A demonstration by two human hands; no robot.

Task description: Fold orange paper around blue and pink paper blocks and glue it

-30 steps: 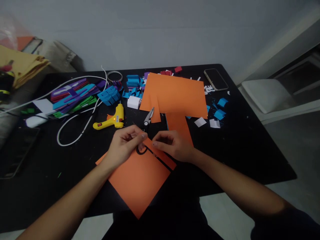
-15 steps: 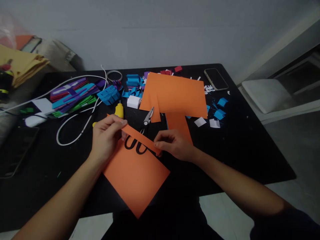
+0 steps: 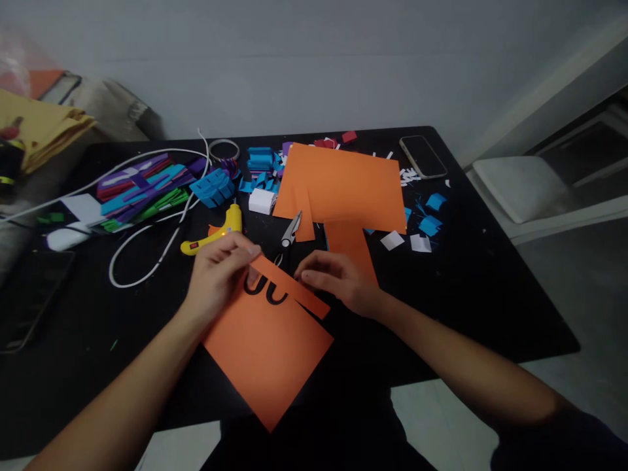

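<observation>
My left hand (image 3: 216, 275) is closed, pinching the upper left end of a narrow orange paper strip (image 3: 314, 304) between thumb and fingers. The strip slants down to the right, its far end loose. Close to its upper edge is my right hand (image 3: 341, 281), fingers loosely curled with a gap between thumb and forefinger. Below lies an orange paper sheet (image 3: 269, 353), one corner towards me. Scissors (image 3: 289, 233) rest with their black handles on that sheet, partly behind the strip, blades pointing away. A yellow glue gun (image 3: 216, 237) lies just beyond my left hand.
Larger orange sheets (image 3: 348, 186) lie at the back, with another orange strip (image 3: 304, 219) on them. Bundled coloured strips (image 3: 142, 186), a white cable (image 3: 142, 282) and a phone (image 3: 34, 301) are on the left. Another phone (image 3: 424, 156) and blue paper pieces (image 3: 430, 226) are right.
The strip has shifted right and down, and its right end has come free of my right hand. My left hand has moved slightly right and down, uncovering more of the glue gun.
</observation>
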